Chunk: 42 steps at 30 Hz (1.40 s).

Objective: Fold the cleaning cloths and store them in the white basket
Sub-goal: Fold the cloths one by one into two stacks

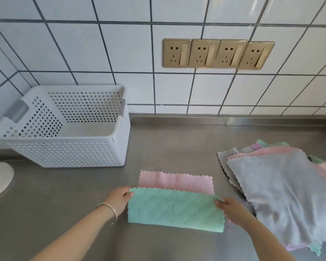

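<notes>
Basket (70, 153) left, cloth pile (282, 187) right (both on counter (158, 147))

Even, bright, diffuse light; no hard shadows. Soft dull sheen on the steel counter (158, 144) beyond the hands. Faint glare streak on the wall tiles (256, 21), far above the right hand (231, 208). Wide-angle bending: grout lines fan outward and curve toward the edges. Slight softness overall; both hands mildly blurred, left hand (119, 198) included. Thin shadow under the basket (68, 151).
</notes>
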{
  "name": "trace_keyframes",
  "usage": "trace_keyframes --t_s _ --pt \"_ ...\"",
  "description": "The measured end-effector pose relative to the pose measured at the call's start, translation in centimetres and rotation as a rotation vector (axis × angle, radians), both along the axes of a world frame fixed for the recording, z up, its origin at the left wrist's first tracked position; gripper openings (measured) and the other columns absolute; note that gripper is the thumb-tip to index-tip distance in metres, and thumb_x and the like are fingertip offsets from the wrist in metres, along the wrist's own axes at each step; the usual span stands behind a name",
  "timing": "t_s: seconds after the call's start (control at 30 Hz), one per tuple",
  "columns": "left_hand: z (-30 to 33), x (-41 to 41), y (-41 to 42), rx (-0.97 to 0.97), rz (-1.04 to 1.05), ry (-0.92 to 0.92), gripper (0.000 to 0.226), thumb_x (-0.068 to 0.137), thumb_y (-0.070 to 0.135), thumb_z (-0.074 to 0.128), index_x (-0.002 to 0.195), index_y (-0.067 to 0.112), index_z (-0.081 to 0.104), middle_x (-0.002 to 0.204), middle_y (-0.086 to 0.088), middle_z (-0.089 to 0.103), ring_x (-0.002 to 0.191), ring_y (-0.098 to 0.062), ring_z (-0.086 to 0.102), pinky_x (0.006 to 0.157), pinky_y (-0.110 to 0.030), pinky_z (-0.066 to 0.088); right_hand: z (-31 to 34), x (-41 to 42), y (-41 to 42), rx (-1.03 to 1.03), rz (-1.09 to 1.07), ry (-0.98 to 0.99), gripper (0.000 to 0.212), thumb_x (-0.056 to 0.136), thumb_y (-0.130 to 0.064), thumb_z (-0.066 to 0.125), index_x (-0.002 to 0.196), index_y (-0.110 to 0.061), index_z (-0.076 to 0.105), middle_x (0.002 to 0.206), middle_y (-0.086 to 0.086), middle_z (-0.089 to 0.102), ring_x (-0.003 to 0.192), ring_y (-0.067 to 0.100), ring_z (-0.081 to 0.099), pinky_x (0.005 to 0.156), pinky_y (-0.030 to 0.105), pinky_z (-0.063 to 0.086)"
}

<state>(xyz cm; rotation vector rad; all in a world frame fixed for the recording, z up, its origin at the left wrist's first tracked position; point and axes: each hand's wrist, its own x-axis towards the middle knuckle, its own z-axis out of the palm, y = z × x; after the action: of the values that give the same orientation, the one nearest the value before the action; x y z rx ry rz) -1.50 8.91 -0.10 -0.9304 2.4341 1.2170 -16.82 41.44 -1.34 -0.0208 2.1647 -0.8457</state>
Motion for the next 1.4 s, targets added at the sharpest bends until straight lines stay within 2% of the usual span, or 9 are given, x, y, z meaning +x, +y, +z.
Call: trace_keyframes --t_s 0.3,0.4,0.57,0.73,0.9,1.1,1.23,1.33,1.4 --pt "-2.5 -5.3 -2.3 -0.212 0.054 -0.052 0.024 0.093 0.020 0.048 0.098 0.005 0.066 0.104 -0.016 0.069 0.096 -0.032 0.061 0.077 -0.032 0.042 -1.6 -4.0 -3.6 0.094 0.022 0.187 0.022 0.095 -0.024 0.049 0.078 -0.016 0.061 0.077 0.007 0.060 0.075 0.023 0.053 0.065 0.030 0.036" --pt "-2.9 -6.1 -2.3 -0.240 0.051 -0.076 0.026 0.094 0.023 0.047 0.087 0.004 0.063 0.100 -0.019 0.067 0.095 -0.034 0.060 0.074 -0.033 0.040 -2.3 -4.5 -3.9 0.156 0.032 0.210 0.028 0.094 -0.028 0.049 0.097 -0.006 0.065 0.089 0.014 0.067 0.079 0.024 0.055 0.067 0.030 0.036" --pt "-3.9 -6.6 -2.7 -0.271 0.060 -0.101 0.038 0.092 0.028 0.048 0.056 0.017 0.042 0.089 -0.021 0.066 0.089 -0.035 0.060 0.065 -0.032 0.033 -2.4 -4.8 -4.2 0.220 0.041 0.230 0.025 0.093 -0.031 0.047 0.094 -0.017 0.067 0.091 0.010 0.067 0.082 0.024 0.057 0.067 0.029 0.040" --pt "-4.3 -7.3 -2.8 -0.291 0.082 -0.145 0.037 0.092 0.038 0.048 0.113 0.012 0.063 0.118 -0.012 0.065 0.110 -0.030 0.058 0.090 -0.033 0.044 -2.6 -4.7 -4.4 0.322 -0.031 0.248 0.038 0.091 -0.042 0.048 0.060 -0.018 0.049 0.065 -0.001 0.056 0.068 0.021 0.054 0.054 0.025 0.034" --pt "-3.9 -6.9 -1.4 -0.416 0.235 0.007 0.029 0.082 0.043 0.061 0.075 0.017 0.049 0.090 -0.011 0.061 0.086 -0.032 0.059 0.076 -0.040 0.050 -1.8 -3.2 -4.2 0.086 -0.383 0.315 0.033 0.090 -0.046 0.049 0.098 -0.014 0.055 0.087 0.002 0.063 0.087 0.027 0.062 0.078 0.038 0.050" --pt "-4.6 -5.3 5.2 -0.671 -0.555 0.244 0.041 0.084 0.051 0.033 0.119 0.034 0.047 0.123 0.008 0.062 0.117 -0.019 0.053 0.096 -0.045 0.036 -1.5 2.6 -3.7 0.216 -0.405 0.328 0.046 0.089 -0.041 0.053 0.121 -0.009 0.047 0.106 0.006 0.060 0.093 0.024 0.055 0.075 0.035 0.045" --pt "-5.7 -5.5 7.6 -0.654 -0.787 0.023 0.056 0.089 0.062 0.009 0.135 0.043 0.034 0.147 0.005 0.040 0.139 -0.030 0.026 0.103 -0.059 0.015 -1.8 4.4 -4.3 0.405 -0.278 0.304 0.055 0.082 -0.052 0.055 0.120 -0.012 0.051 0.120 0.006 0.051 0.118 0.024 0.045 0.094 0.035 0.040" --pt "-6.3 -5.2 7.5 -0.674 -0.768 -0.006 0.065 0.072 0.076 -0.006 0.132 0.053 -0.019 0.147 0.001 -0.034 0.136 -0.030 -0.032 0.103 -0.062 -0.024 -1.4 4.9 -4.7 0.543 -0.193 0.282 0.060 0.084 -0.057 0.048 0.125 -0.014 0.048 0.127 0.005 0.046 0.124 0.023 0.040 0.095 0.034 0.040" --pt "-6.2 -5.0 7.6 -0.635 -0.721 -0.081 0.073 0.064 0.084 -0.008 0.126 0.051 -0.030 0.139 0.003 -0.046 0.131 -0.028 -0.042 0.095 -0.059 -0.033 -1.4 5.2 -4.9 0.619 -0.162 0.279 0.065 0.085 -0.061 0.043 0.128 -0.013 0.047 0.129 0.005 0.046 0.124 0.023 0.040 0.095 0.034 0.040"
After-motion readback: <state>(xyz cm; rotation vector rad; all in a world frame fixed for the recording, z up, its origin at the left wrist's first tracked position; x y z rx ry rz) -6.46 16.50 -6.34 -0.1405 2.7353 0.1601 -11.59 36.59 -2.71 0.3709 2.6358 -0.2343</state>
